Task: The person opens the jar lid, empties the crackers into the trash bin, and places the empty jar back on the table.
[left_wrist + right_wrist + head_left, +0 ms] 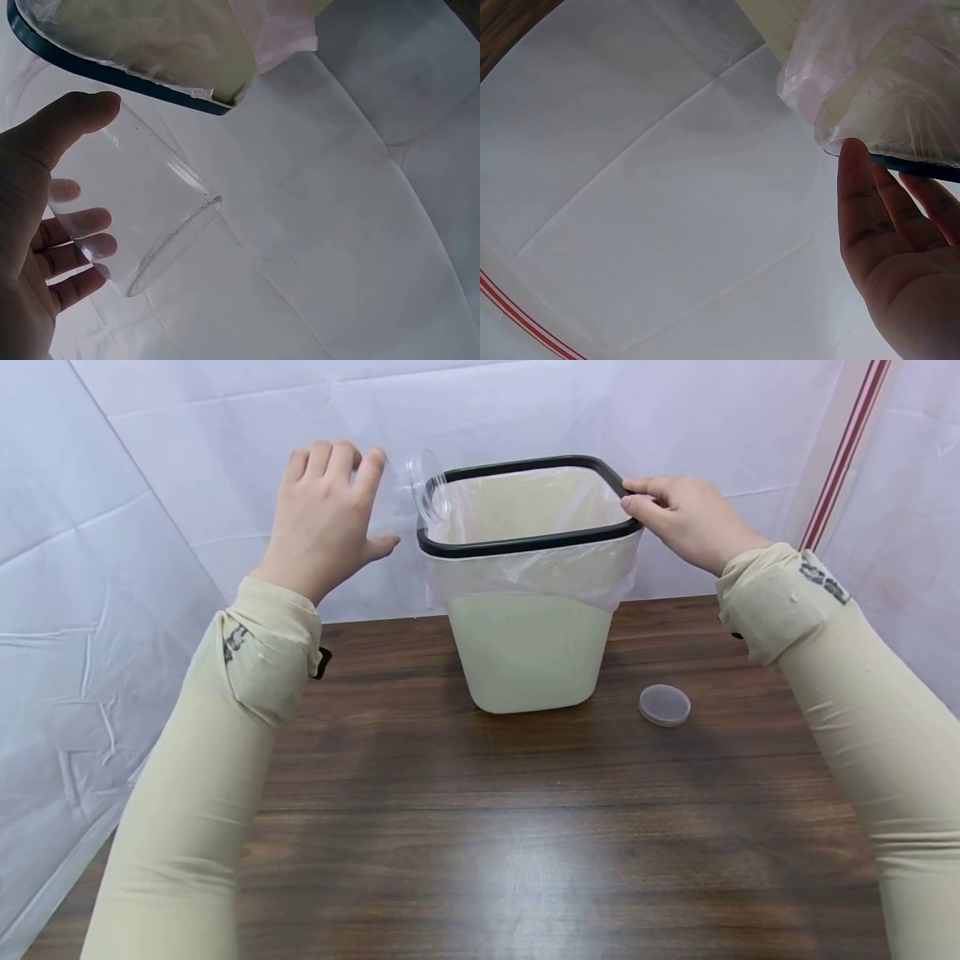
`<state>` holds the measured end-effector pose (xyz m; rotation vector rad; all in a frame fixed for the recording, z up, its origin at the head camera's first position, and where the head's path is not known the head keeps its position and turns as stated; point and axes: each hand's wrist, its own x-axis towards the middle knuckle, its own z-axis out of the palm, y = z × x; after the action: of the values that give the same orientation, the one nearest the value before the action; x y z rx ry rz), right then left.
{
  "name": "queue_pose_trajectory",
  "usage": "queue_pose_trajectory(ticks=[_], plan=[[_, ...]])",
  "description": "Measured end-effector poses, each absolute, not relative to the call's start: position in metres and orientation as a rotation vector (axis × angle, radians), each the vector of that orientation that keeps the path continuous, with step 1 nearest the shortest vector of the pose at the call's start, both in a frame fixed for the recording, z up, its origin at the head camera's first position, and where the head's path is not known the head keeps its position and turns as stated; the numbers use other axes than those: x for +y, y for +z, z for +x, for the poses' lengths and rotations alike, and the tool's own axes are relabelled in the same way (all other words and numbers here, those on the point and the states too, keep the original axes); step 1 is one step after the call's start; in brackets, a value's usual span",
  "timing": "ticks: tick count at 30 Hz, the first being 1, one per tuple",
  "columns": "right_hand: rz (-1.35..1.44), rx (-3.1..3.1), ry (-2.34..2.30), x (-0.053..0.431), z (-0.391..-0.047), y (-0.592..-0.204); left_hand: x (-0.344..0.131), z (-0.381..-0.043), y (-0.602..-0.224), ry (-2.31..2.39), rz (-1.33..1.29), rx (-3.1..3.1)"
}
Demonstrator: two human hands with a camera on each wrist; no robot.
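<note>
My left hand [322, 518] holds a clear plastic jar [150, 195], thumb on the near side and fingers behind it, as the left wrist view shows. In the head view the jar's mouth lies sideways over the left rim of the trash can [528, 652]. This can is pale green, stands upright and has a black rim ring over a thin translucent pinkish bag [540, 570]. At the can's right back corner my right hand [693, 522] grips the black ring, thumb and fingers on it.
A round translucent lid [664, 705] lies flat on the dark wood table [420, 827], right of the can. White sheeting [480, 410] hangs close behind and at both sides. A red-striped strip [847, 452] runs down the right back corner.
</note>
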<state>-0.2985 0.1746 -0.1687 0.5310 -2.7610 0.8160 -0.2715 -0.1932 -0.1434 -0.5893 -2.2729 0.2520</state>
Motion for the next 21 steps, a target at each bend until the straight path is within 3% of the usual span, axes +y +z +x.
queue_pose_trajectory(ticks=[21], plan=[[0.522,-2.765,0.835,0.182,-0.296,-0.167,-0.195,-0.274,-0.16,0.029,-0.498,-2.279]])
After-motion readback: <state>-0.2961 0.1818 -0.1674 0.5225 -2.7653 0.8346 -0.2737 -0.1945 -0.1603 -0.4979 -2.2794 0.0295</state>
